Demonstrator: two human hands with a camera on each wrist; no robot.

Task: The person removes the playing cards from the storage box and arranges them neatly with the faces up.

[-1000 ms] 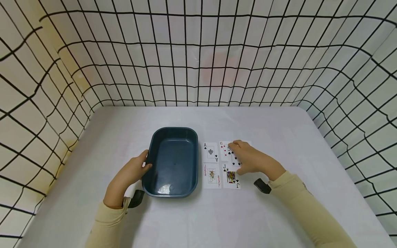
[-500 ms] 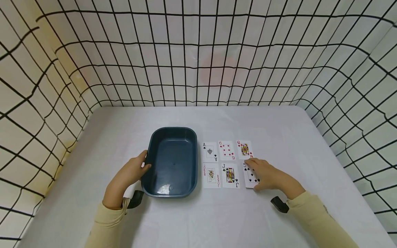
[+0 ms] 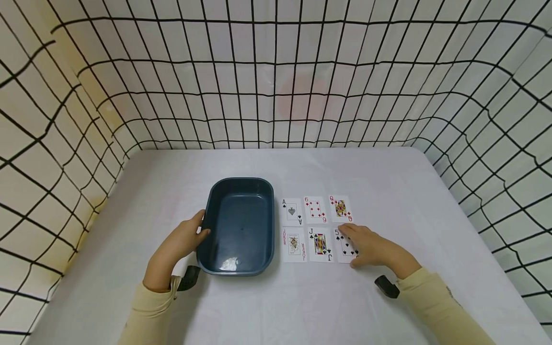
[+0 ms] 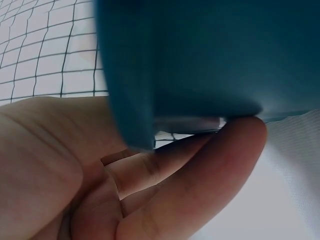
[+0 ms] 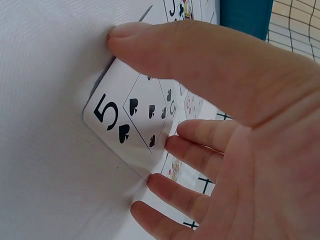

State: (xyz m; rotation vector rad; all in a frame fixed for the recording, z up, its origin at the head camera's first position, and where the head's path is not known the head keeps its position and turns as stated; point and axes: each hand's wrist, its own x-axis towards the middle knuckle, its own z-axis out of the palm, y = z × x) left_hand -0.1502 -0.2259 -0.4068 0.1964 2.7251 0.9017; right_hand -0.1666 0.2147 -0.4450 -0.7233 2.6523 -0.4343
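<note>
My left hand (image 3: 182, 237) grips the left side of a dark blue plastic tub (image 3: 241, 227). In the left wrist view its fingers curl beneath the rim (image 4: 132, 120). On the white table my right hand (image 3: 371, 247) holds a five of spades playing card (image 3: 344, 247) by opposite edges. The right wrist view shows the thumb (image 5: 145, 47) at the near edge and fingertips at the far edge, with the card nearly flat. Left of it lie a jack of clubs (image 3: 320, 244) and a joker (image 3: 294, 244), all face up.
Behind these is a row with an ace of spades (image 3: 292, 212), a six of diamonds (image 3: 315, 210) and a queen of diamonds (image 3: 340, 209). Black netting (image 3: 276, 94) over white sheeting encloses the back and sides of the table (image 3: 276, 306).
The right hand has carried the five of spades from over the six and queen down to the front row's right end, then slid it slightly left beside the jack. The left hand stays put.
</note>
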